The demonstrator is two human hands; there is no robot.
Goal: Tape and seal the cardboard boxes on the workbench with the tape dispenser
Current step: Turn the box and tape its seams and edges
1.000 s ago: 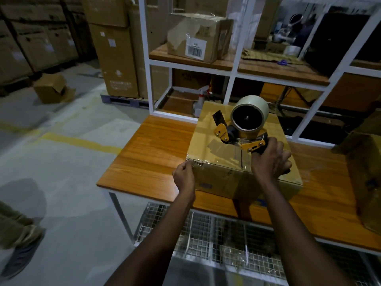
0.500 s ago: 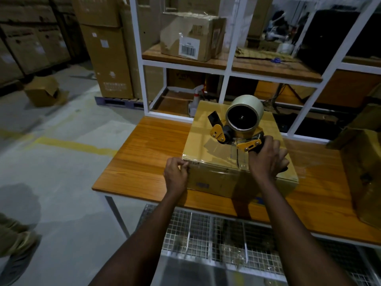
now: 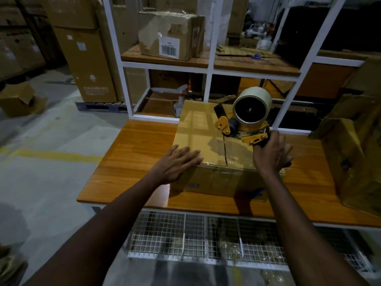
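Nearest me, below both forearms, a wire-mesh shelf (image 3: pixel 185 234) hangs under the desk (image 3: pixel 134 153). Above it the left hand (image 3: pixel 178 162) lies flat with fingers spread wide, palm down on the near left corner of the cardboard box (image 3: pixel 198 129). Just right of it, the right hand (image 3: pixel 271 154) wraps around the handle of the tape dispenser (image 3: pixel 243 122), which is tilted over the box top just beyond that hand's knuckles. A dark seam (image 3: pixel 225 155) runs between the two hands toward the near edge.

The left palm only presses; it grips nothing. If the right hand pulls hard, I'd expect the box to skid across the smooth wood and the tape to wander off the seam or wrinkle. The toothed cutter must sit close to the right hand's fingers, though I cannot make it out, and the light is dim, so a nick is possible.

Right of the right hand stands a second box (image 3: pixel 354 162), open and waiting. Beyond both hands, a spray bottle (image 3: pixel 181 96) sits low on the rack, with a labelled carton (image 3: pixel 171 36) higher up.
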